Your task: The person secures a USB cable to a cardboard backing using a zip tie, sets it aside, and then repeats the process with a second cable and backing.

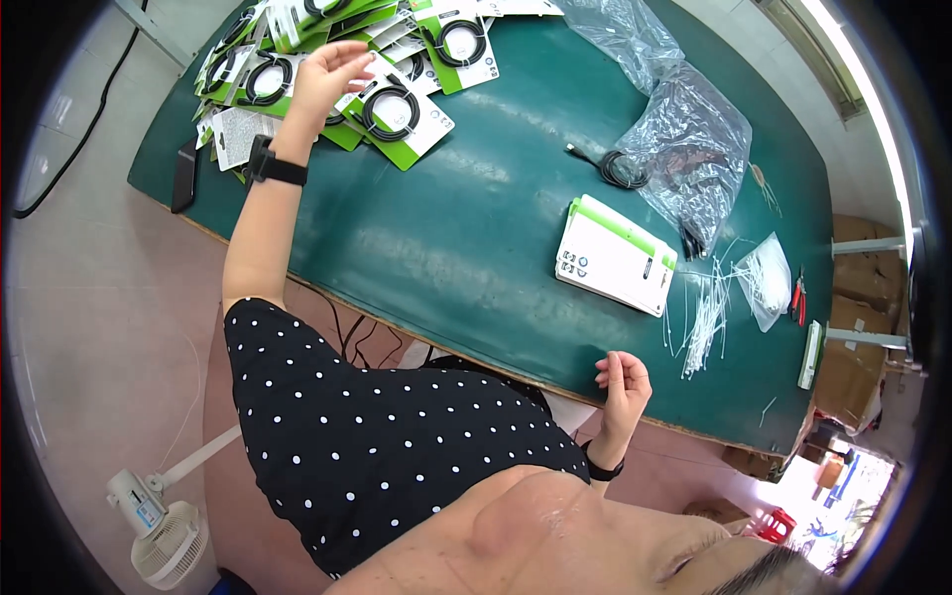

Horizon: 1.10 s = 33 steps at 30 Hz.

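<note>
At the far left, my left hand [329, 79] is held over a heap of green-and-white cards carrying coiled black cables [392, 111]. Its fingers are stretched out and apart, with nothing seen between them. My right hand [625, 385] hovers by the near edge of the green table [426, 238], fingers curled in and no object visible in them. Beyond it lies a stack of flat white-and-green cards [617, 256], with no cable on the top one. To the right of that stack spread loose white cable ties [705, 322]. A single coiled black cable [623, 171] rests behind the stack.
Clear plastic bags [699, 129] cover the back right, with black cable ends [691, 243] showing at one. Farther right are a bag of white ties [766, 281] and red-handled cutters [798, 297]. A dark phone-like object [184, 177] sits at the left edge; a fan [169, 535] stands below.
</note>
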Available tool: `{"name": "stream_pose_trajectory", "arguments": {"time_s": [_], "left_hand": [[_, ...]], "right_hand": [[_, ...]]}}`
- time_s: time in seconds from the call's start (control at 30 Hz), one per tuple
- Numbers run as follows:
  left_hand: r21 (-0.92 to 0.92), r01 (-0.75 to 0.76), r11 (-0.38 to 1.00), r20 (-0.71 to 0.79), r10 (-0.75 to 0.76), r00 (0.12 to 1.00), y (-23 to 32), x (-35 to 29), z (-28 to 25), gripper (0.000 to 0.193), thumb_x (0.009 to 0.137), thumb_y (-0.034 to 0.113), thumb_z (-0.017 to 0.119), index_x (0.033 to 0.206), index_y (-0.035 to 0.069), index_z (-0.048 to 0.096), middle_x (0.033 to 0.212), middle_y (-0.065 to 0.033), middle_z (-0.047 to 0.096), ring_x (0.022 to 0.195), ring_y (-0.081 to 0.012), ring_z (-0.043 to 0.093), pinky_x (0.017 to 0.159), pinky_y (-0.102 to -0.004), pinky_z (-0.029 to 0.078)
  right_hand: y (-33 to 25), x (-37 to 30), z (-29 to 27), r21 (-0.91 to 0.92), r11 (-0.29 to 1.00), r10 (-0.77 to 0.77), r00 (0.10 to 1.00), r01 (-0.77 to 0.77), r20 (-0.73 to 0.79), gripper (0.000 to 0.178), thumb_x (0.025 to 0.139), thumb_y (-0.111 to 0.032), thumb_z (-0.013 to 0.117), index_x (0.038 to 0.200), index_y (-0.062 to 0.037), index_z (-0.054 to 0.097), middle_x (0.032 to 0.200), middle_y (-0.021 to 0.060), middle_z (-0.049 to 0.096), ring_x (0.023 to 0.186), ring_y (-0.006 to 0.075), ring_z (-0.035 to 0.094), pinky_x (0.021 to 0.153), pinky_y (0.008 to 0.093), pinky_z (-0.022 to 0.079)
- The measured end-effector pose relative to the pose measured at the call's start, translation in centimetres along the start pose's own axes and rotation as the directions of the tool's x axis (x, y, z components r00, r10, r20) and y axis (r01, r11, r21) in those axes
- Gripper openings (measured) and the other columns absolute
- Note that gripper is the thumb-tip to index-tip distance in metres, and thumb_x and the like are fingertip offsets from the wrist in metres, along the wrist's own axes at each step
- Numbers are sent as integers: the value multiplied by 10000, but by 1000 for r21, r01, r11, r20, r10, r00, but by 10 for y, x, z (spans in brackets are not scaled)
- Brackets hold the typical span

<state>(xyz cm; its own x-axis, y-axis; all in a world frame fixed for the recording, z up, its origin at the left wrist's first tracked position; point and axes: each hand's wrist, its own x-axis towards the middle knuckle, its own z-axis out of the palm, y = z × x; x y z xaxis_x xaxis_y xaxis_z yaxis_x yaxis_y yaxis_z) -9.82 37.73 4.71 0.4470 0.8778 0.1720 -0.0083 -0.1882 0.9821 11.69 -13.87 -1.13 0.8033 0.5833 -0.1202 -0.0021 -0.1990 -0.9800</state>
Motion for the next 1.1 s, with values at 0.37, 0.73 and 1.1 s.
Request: {"name": "stream_pose_trajectory", "arguments": {"time_s": [0.37,0.73,1.1], "left_hand": [[516,-330,791,-168,471,866,-48,-17,9,370,839,177,737,1155,13,635,1032,-124,685,840,-176,680,693,-259,549],[186,-241,953,-261,284,923,-21,45,2,288,876,166,709,1068,-41,649,989,-105,691,857,-140,676,669,-248,568],[287,-270,919,-352,364,862,-20,70,-16,239,857,155,720,997,-29,655,913,-88,705,802,-133,682,647,-242,568]], "right_hand": [[3,0,-2,-10,1000,10,1000,-10,20,112,933,-103,628,967,2,643,801,49,679,631,52,566,569,181,434],[5,1,3,7,1000,12,1000,-12,20,98,934,-81,620,974,7,636,812,54,674,638,59,563,576,188,443],[8,-1,5,-4,1000,-12,1000,12,23,121,937,-125,631,982,-12,636,804,44,677,630,48,562,563,175,430]]}}
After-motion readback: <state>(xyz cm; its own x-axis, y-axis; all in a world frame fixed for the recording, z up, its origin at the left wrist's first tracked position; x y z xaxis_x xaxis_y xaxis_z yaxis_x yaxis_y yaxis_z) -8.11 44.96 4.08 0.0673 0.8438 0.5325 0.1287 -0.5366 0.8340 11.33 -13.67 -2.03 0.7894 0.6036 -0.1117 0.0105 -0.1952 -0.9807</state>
